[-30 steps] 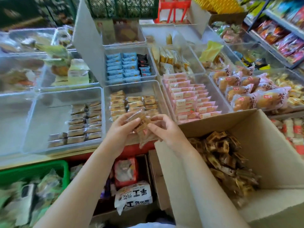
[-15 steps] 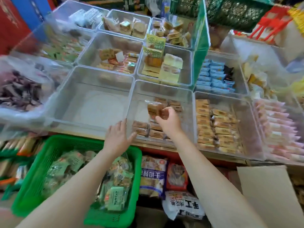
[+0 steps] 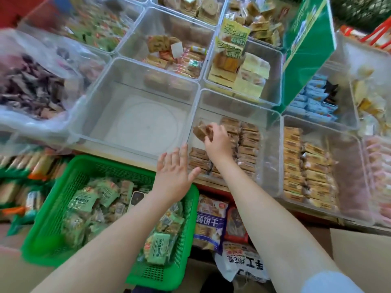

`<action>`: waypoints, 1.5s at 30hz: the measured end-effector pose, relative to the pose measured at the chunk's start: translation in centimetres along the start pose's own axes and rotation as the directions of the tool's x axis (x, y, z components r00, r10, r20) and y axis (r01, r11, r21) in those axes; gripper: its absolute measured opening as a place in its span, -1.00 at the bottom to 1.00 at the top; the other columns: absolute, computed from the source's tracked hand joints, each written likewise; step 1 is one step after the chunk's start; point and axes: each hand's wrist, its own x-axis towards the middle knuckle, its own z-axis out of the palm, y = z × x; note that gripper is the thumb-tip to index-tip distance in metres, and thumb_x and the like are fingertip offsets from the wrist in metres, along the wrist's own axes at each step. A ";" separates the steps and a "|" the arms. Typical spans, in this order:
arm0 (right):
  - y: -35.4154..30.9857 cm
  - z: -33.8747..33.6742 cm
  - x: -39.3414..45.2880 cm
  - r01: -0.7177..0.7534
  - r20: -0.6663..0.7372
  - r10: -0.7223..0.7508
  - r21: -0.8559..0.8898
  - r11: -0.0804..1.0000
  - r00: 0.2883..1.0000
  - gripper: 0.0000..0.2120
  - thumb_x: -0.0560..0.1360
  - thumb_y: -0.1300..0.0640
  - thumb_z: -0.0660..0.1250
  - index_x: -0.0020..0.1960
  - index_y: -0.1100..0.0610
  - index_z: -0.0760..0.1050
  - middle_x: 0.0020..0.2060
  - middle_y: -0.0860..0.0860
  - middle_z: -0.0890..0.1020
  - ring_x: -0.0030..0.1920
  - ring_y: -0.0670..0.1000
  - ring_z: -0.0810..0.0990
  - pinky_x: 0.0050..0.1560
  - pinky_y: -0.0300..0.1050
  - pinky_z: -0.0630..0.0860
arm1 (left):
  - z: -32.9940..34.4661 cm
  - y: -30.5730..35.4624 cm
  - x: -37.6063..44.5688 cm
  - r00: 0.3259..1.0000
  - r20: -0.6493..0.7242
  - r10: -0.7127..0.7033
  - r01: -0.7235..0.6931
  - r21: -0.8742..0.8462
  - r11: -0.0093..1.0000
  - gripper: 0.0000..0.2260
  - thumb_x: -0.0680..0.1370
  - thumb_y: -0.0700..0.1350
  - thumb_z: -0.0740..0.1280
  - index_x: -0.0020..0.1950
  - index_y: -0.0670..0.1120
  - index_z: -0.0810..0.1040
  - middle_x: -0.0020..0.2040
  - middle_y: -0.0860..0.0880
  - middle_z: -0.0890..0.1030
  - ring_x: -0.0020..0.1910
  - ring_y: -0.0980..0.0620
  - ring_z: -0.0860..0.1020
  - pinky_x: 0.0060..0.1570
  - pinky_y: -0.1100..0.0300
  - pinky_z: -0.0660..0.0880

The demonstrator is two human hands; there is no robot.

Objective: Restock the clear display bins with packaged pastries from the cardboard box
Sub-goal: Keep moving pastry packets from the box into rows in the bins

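My right hand (image 3: 218, 142) grips a few brown packaged pastries (image 3: 201, 131) and holds them inside a clear display bin (image 3: 273, 157), above its left side. Rows of the same brown pastries (image 3: 247, 142) lie in that bin. My left hand (image 3: 175, 172) hovers open, fingers spread, at the bin's front left corner and touches nothing. Only a corner of the cardboard box (image 3: 359, 256) shows at the lower right.
An empty clear bin (image 3: 135, 127) sits to the left. A bin of yellow-wrapped pastries (image 3: 306, 166) is on the right. A green basket (image 3: 63, 191) of green packets stands below my left hand. Bagged snacks (image 3: 211, 225) lie under the shelf. A green carton (image 3: 306, 49) stands behind.
My view has swung left, away from the cardboard box. My right hand carried the pastries to the bin and now holds them lower and further left; my left hand let go and opened.
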 end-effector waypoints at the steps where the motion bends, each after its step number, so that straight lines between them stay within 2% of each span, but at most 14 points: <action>1: 0.4 0.3 0.0 -0.017 0.053 0.018 -0.028 0.999 0.998 -0.72 0.57 0.26 0.29 0.28 0.14 0.47 0.21 0.10 0.48 0.07 0.04 0.51 0.01 -0.13 0.41 | 0.1 0.0 0.0 1.000 -0.004 0.001 -0.001 0.003 1.000 -0.29 0.65 0.31 -0.15 0.63 -0.07 -0.33 0.63 -0.15 0.02 0.61 -0.09 -0.02 0.54 -0.02 -0.25; 6: 1.9 1.3 -0.2 0.169 0.271 -0.079 -0.329 0.929 0.959 -0.60 0.53 0.37 0.26 0.34 0.13 0.49 0.22 0.10 0.56 0.26 0.14 0.51 0.28 0.03 0.44 | 0.0 0.1 0.0 1.000 0.013 -0.011 0.011 0.014 1.000 -0.30 0.65 0.30 -0.16 0.61 -0.06 -0.36 0.64 -0.15 0.01 0.61 -0.10 -0.03 0.54 -0.03 -0.25; 9: 1.2 0.8 0.4 0.269 0.378 -0.054 -0.546 0.793 0.924 -0.50 0.52 0.31 0.30 0.43 0.03 0.42 0.27 0.06 0.57 0.31 0.13 0.49 0.33 0.05 0.36 | -0.1 0.2 -0.1 1.000 0.030 -0.008 0.008 0.007 1.000 -0.31 0.66 0.29 -0.16 0.61 -0.05 -0.38 0.64 -0.16 0.00 0.62 -0.10 -0.03 0.54 -0.03 -0.25; 13: 0.9 -0.9 -0.9 0.265 0.483 0.011 -0.499 0.825 0.876 -0.41 0.56 0.29 0.20 0.56 0.02 0.27 0.48 0.05 0.39 0.52 0.11 0.23 0.47 0.17 0.18 | -0.7 0.5 -0.3 1.000 0.024 -0.019 0.018 0.009 1.000 -0.31 0.66 0.29 -0.13 0.63 -0.05 -0.34 0.64 -0.17 0.02 0.61 -0.11 0.00 0.54 -0.03 -0.22; 15: 1.3 -2.7 -3.8 0.151 0.386 -0.020 -0.312 0.938 0.922 -0.49 0.61 0.27 0.15 0.55 0.08 0.30 0.53 0.04 0.32 0.56 0.09 0.15 0.53 0.15 0.14 | -1.1 0.9 -0.4 0.999 0.041 -0.031 0.031 0.012 0.999 -0.32 0.68 0.25 -0.09 0.63 -0.07 -0.31 0.63 -0.19 0.05 0.61 -0.12 0.02 0.55 -0.03 -0.19; 19: 4.1 -8.9 -11.8 0.002 0.106 -0.010 0.068 0.998 0.994 -0.68 0.62 0.24 0.20 0.33 0.16 0.57 0.33 0.05 0.53 0.39 0.03 0.41 0.46 -0.01 0.33 | -2.3 3.9 0.3 0.975 0.094 -0.203 0.202 0.019 0.979 -0.36 0.69 0.07 0.04 0.64 -0.18 -0.18 0.61 -0.30 0.08 0.59 -0.26 0.05 0.55 -0.11 -0.06; 21: 6.7 -12.9 -15.9 -0.051 -0.001 0.052 0.166 0.985 0.999 -0.73 0.62 0.27 0.21 0.21 0.18 0.63 0.20 0.01 0.58 0.27 -0.04 0.49 0.33 -0.17 0.40 | -2.7 8.1 0.3 0.964 0.077 -0.255 0.254 0.020 0.967 -0.42 0.66 0.01 0.13 0.60 -0.24 0.09 0.58 -0.33 0.12 0.57 -0.29 0.09 0.56 -0.14 0.06; 23: 10.0 -17.1 -19.0 -0.086 -0.153 0.124 0.232 0.969 0.980 -0.76 0.61 0.29 0.22 0.13 0.17 0.65 0.09 -0.03 0.60 0.15 -0.08 0.55 0.20 -0.26 0.45 | -2.4 14.9 -0.5 0.992 0.007 -0.128 0.128 -0.104 0.986 -0.54 0.63 0.00 0.21 0.47 -0.20 0.36 0.47 -0.30 0.34 0.45 -0.26 0.30 0.44 -0.14 0.29; 27: 18.0 -25.3 -23.2 -0.197 -0.446 0.348 0.350 0.916 0.825 -0.74 0.59 0.31 0.21 0.07 0.12 0.66 0.02 -0.05 0.62 0.06 -0.13 0.57 0.06 -0.41 0.44 | 0.0 31.1 -4.2 0.960 0.097 0.261 -0.212 -0.352 0.912 -0.73 0.65 -0.05 0.24 0.33 0.00 0.57 0.22 -0.05 0.62 0.11 -0.07 0.60 0.04 0.08 0.54; 31: 27.8 -31.6 -26.7 -0.267 -0.596 0.502 0.441 0.857 0.627 -0.75 0.56 0.32 0.21 -0.01 0.12 0.65 -0.04 -0.03 0.62 0.07 -0.03 0.57 0.16 -0.22 0.48 | 5.0 43.7 -7.5 0.849 0.107 0.518 -0.460 -0.334 0.823 -0.67 0.63 -0.13 0.23 0.38 0.01 0.54 0.33 -0.07 0.57 0.31 -0.09 0.50 0.28 0.00 0.46; 34: 35.3 -33.9 -29.1 -0.431 -0.491 0.658 0.503 0.749 0.571 -0.77 0.57 0.28 0.20 0.02 0.10 0.63 -0.02 -0.03 0.60 0.10 -0.01 0.55 0.19 -0.18 0.45 | 8.7 50.1 -9.2 0.801 0.089 0.592 -0.572 -0.176 0.801 -0.54 0.63 -0.08 0.22 0.55 -0.04 0.33 0.49 -0.11 0.39 0.48 -0.12 0.31 0.46 -0.02 0.22; 38: 44.0 -34.5 -30.9 -0.700 -0.159 0.829 0.465 0.542 0.536 -0.74 0.64 0.17 0.19 0.27 0.11 0.55 0.22 0.06 0.58 0.27 0.10 0.52 0.27 -0.10 0.41 | 12.5 55.1 -9.9 0.802 0.117 0.586 -0.598 0.157 0.786 -0.39 0.61 0.05 0.19 0.62 -0.08 0.10 0.50 -0.14 0.35 0.47 -0.17 0.30 0.46 -0.11 0.21; 41: 49.2 -33.5 -30.7 -0.786 0.022 0.862 0.422 0.452 0.507 -0.66 0.66 0.11 0.19 0.41 0.15 0.46 0.33 0.10 0.54 0.35 0.16 0.48 0.34 -0.06 0.38 | 13.8 57.0 -9.8 0.845 0.093 0.527 -0.525 0.338 0.781 -0.37 0.58 0.08 0.22 0.58 -0.15 0.15 0.44 -0.19 0.40 0.40 -0.22 0.36 0.34 -0.16 0.32; 45: 52.5 -30.7 -29.4 -0.827 0.173 0.822 0.283 0.486 0.543 -0.51 0.64 0.01 0.27 0.51 0.16 0.35 0.50 0.15 0.34 0.49 0.18 0.31 0.46 0.02 0.27 | 14.2 57.3 -9.0 0.855 0.032 0.517 -0.497 0.332 0.802 -0.44 0.54 0.08 0.27 0.48 -0.13 0.29 0.32 -0.16 0.48 0.30 -0.21 0.43 0.26 -0.13 0.36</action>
